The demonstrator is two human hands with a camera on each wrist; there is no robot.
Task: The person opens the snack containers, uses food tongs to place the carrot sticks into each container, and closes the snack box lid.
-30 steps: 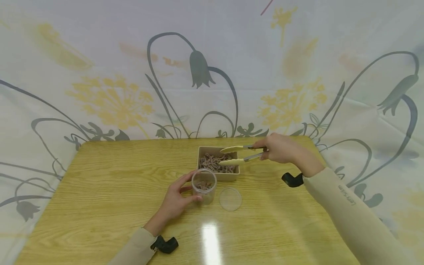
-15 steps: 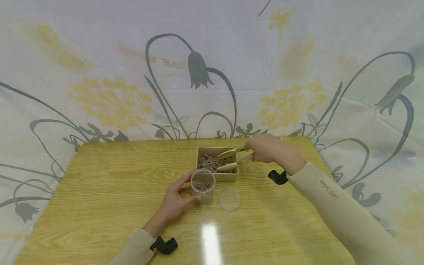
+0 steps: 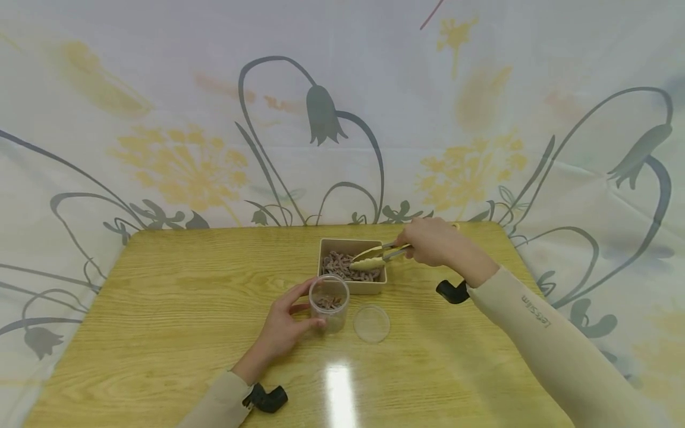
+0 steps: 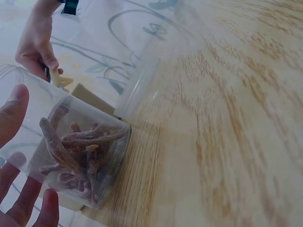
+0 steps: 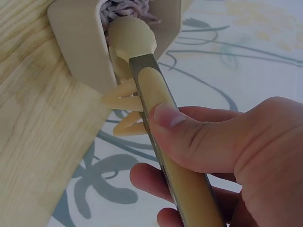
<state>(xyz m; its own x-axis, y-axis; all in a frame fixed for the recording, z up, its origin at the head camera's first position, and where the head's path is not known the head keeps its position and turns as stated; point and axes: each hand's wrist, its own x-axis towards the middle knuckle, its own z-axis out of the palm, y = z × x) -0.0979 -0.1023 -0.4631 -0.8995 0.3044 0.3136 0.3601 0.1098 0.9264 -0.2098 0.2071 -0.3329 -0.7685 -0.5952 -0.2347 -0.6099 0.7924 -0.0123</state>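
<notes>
My left hand (image 3: 285, 326) holds the side of a clear plastic jar (image 3: 336, 324), with thumb and fingers around it. Several brownish dried strips (image 4: 78, 151) lie at the jar's bottom in the left wrist view. Farther back stands a beige rectangular box (image 3: 353, 288) with a heap of similar purplish-brown strips (image 3: 338, 263). My right hand (image 3: 434, 242) grips tongs (image 5: 158, 101) with cream scalloped heads and metal arms. Their heads are down in the right part of the box, close together at the strips; what lies between them is hidden.
A round clear lid (image 3: 371, 324) lies flat on the wooden table (image 3: 203, 309), right of the jar. Behind the table's far edge hangs a white cloth (image 3: 203, 119) with a flower print. Black wrist mounts (image 3: 269, 399) sit on both arms.
My right hand has moved left and lowered the tongs into the box, and the tong heads have come closer together. My left hand and the jar stay in place.
</notes>
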